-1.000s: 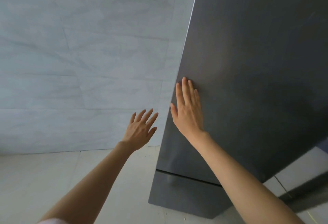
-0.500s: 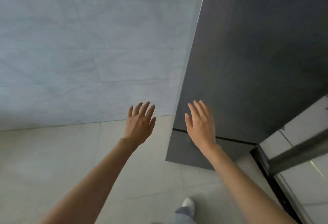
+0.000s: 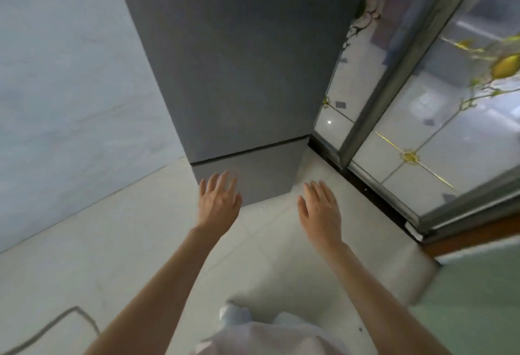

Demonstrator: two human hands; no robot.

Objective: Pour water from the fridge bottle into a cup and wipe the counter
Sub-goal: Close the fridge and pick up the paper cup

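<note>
A tall dark grey fridge (image 3: 239, 73) stands ahead of me with its doors closed, a seam running across it near the floor. My left hand (image 3: 218, 200) hovers in front of its lower panel, fingers spread, holding nothing. My right hand (image 3: 319, 208) is held out over the floor tiles to the right of the fridge's corner, also open and empty. Neither hand touches the fridge. No bottle, cup or counter is in view.
A pale tiled wall (image 3: 70, 87) runs on the left. A sliding glass door (image 3: 422, 129) with a metal frame and yellow floral decoration stands on the right, its dark track on the floor. A grey cable (image 3: 50, 326) lies at the bottom left. My feet (image 3: 233, 312) show below.
My right hand has come off the fridge face and both hands have dropped lower. The view has tilted down and to the right, bringing the glass door and my feet into sight.
</note>
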